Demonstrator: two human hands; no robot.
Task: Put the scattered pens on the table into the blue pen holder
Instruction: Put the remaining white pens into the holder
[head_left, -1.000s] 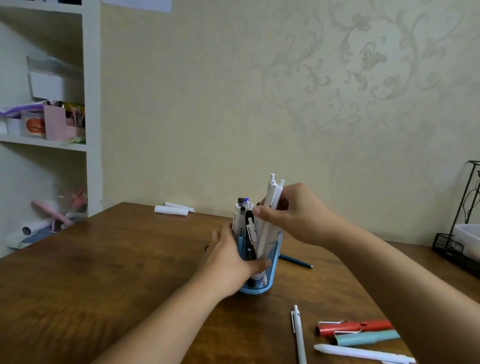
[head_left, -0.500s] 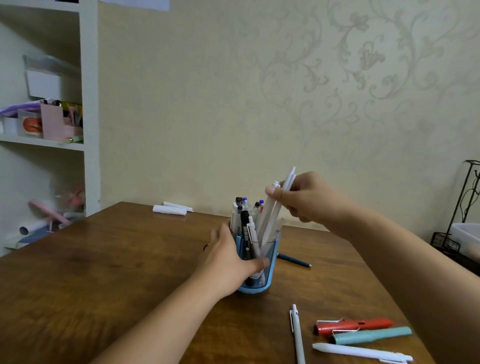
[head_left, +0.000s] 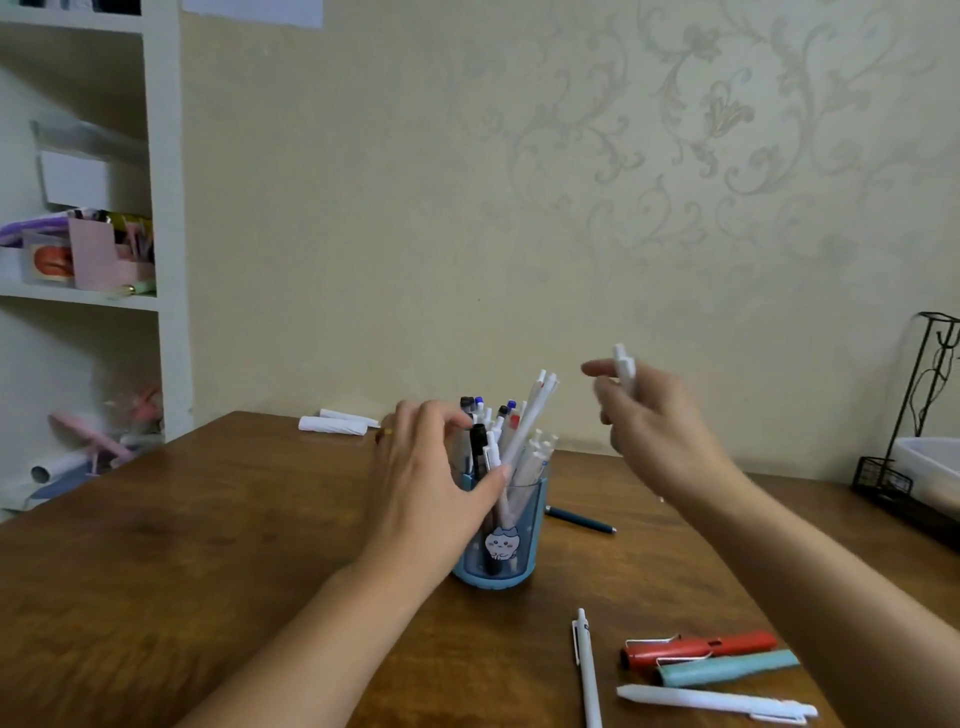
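Observation:
The blue pen holder (head_left: 527, 525), with a cat sticker, stands mid-table and is packed with several pens, mostly white. My left hand (head_left: 426, 488) is at its left side, fingers spread, thumb resting against the rim. My right hand (head_left: 657, 426) hovers up and to the right of the holder, closed around a white pen (head_left: 625, 366) whose top sticks out above the fingers. Loose on the table lie a dark blue pen (head_left: 579, 519) behind the holder, and in the near right a white pen (head_left: 588, 670), a red pen (head_left: 701, 646), a teal pen (head_left: 730, 667) and another white pen (head_left: 717, 699).
Two white rolled items (head_left: 332, 423) lie at the table's far edge by the wall. A black wire rack with a white tray (head_left: 914, 467) stands at the right edge. A white shelf unit (head_left: 166, 260) with clutter is off to the left.
My right hand rose from the holder and swung right, keeping one white pen while other white pens stayed in the holder. My left hand loosened from its grip on the holder.

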